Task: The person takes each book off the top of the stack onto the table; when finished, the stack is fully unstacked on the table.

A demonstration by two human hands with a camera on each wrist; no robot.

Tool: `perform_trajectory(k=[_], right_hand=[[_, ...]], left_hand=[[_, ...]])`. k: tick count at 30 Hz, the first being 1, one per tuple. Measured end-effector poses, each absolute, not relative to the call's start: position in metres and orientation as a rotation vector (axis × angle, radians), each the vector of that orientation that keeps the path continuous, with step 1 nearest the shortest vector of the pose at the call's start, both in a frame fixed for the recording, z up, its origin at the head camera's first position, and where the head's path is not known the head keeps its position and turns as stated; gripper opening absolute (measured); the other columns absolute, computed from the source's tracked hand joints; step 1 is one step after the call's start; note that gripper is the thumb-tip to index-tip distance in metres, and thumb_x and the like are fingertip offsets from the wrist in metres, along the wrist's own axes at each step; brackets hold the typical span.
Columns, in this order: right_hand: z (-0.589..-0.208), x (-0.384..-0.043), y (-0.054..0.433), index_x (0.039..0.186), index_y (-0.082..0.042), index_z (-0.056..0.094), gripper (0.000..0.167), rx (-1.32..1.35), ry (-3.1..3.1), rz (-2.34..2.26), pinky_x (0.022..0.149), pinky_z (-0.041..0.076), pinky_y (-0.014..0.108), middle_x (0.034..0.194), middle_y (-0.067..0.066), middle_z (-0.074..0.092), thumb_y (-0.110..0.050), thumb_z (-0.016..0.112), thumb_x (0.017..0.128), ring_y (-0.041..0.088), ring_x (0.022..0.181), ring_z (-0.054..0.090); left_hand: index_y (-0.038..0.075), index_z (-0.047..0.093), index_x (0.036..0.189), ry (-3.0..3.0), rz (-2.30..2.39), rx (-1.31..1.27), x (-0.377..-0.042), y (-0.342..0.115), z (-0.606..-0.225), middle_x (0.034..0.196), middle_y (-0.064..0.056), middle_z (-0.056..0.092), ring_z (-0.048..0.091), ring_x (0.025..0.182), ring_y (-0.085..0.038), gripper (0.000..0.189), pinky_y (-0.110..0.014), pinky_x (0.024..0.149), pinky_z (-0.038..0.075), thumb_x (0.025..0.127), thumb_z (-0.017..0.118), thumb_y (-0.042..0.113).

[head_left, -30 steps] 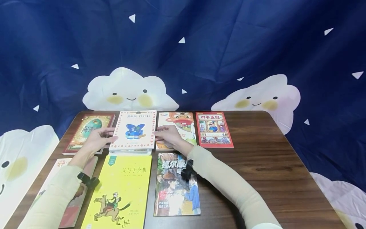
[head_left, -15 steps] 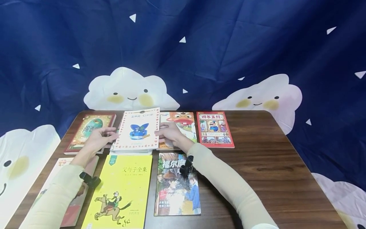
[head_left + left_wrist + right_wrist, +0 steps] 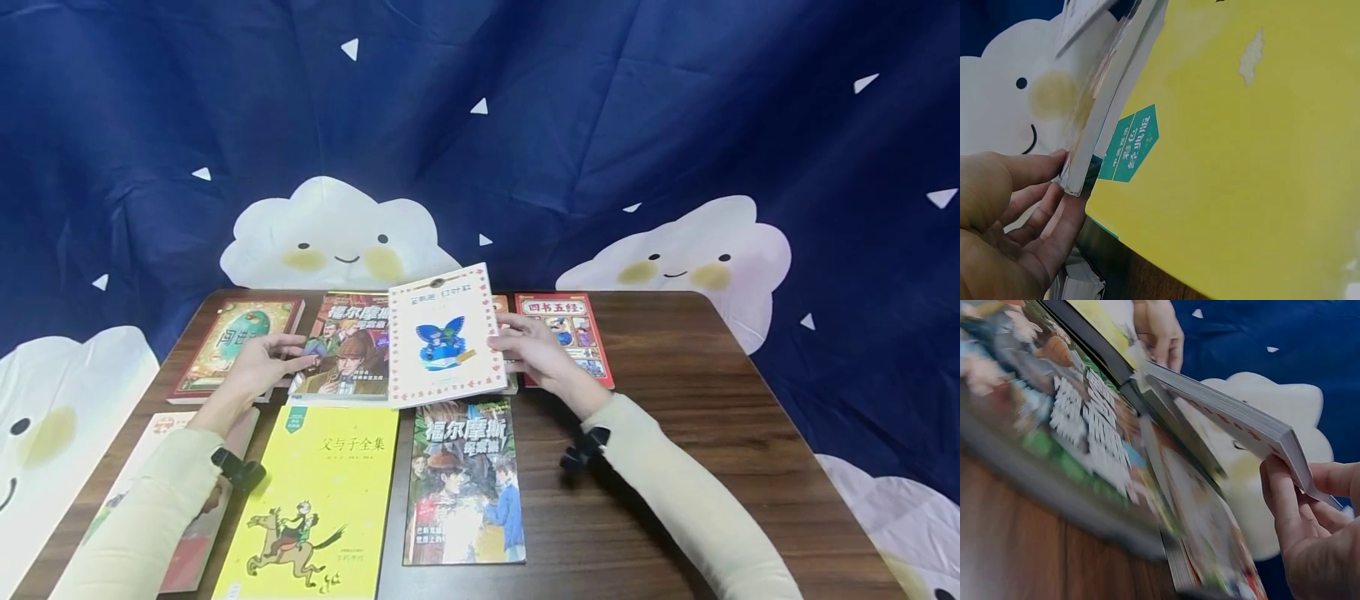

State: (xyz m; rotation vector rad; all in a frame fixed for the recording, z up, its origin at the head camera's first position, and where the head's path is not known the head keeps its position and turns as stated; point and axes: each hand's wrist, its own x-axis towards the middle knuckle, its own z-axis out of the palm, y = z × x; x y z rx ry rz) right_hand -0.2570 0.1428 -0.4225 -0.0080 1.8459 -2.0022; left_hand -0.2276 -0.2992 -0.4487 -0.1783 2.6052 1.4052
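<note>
My right hand (image 3: 543, 360) grips a white book (image 3: 447, 337) by its right edge; its cover has a red leafy border and a blue butterfly. The book is raised and tilted, overlapping an orange picture book (image 3: 501, 303). In the right wrist view, the thumb and fingers (image 3: 1282, 494) pinch one end of it. At the left edge of a detective book (image 3: 341, 350) is my left hand (image 3: 258, 367). The left wrist view has its thumb against that book's edge (image 3: 1082, 147) and its fingers underneath. A yellow book (image 3: 322, 492) lies just in front.
Around them on the dark wooden table (image 3: 675, 467) lie a red comic-style book (image 3: 566, 333), a gold-bordered book (image 3: 236, 346), another detective book (image 3: 461, 492) and a pinkish book (image 3: 198, 533) partly under the left sleeve. A blue cloud-print curtain (image 3: 525, 167) hangs behind.
The right hand has lifted the white book off the detective book and carried it rightward, tilting it. The detective book's cover is now uncovered. The left hand has stayed almost in place.
</note>
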Motion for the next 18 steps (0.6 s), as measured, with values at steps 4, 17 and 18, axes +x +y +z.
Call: perform_trajectory(k=[4, 17, 18], right_hand=[[-0.418, -0.24, 0.187, 0.164, -0.002, 0.032, 0.07, -0.002, 1.812, -2.031, 0.074, 0.067, 0.029, 0.101, -0.005, 0.073, 0.001, 0.061, 0.101, 0.011, 0.083, 0.078], [-0.426, -0.164, 0.32, 0.132, -0.022, 0.063, 0.039, -0.104, 1.729, -2.1, 0.081, 0.067, 0.032, 0.113, -0.003, 0.079, 0.004, 0.054, 0.105, 0.013, 0.096, 0.079], [-0.427, -0.158, 0.327, 0.13, -0.024, 0.065, 0.04, -0.126, 1.707, -2.108, 0.08, 0.068, 0.032, 0.114, -0.002, 0.08, 0.005, 0.052, 0.106, 0.013, 0.097, 0.079]], left_hand=[[0.002, 0.051, 0.154, 2.592, 1.413, -0.176, -0.228, -0.298, -0.449, 0.147, -0.026, 0.056, 0.071, 0.106, -0.015, 0.068, -0.038, 0.091, 0.067, 0.1, 0.075, 0.034], [0.002, 0.051, 0.153, 2.581, 1.406, -0.199, -0.23, -0.297, -0.449, 0.136, -0.016, 0.062, 0.07, 0.097, -0.008, 0.065, -0.038, 0.089, 0.067, 0.1, 0.075, 0.032], [0.002, 0.052, 0.153, 2.586, 1.401, -0.203, -0.23, -0.297, -0.449, 0.137, -0.018, 0.061, 0.07, 0.099, -0.011, 0.065, -0.038, 0.089, 0.067, 0.1, 0.075, 0.032]])
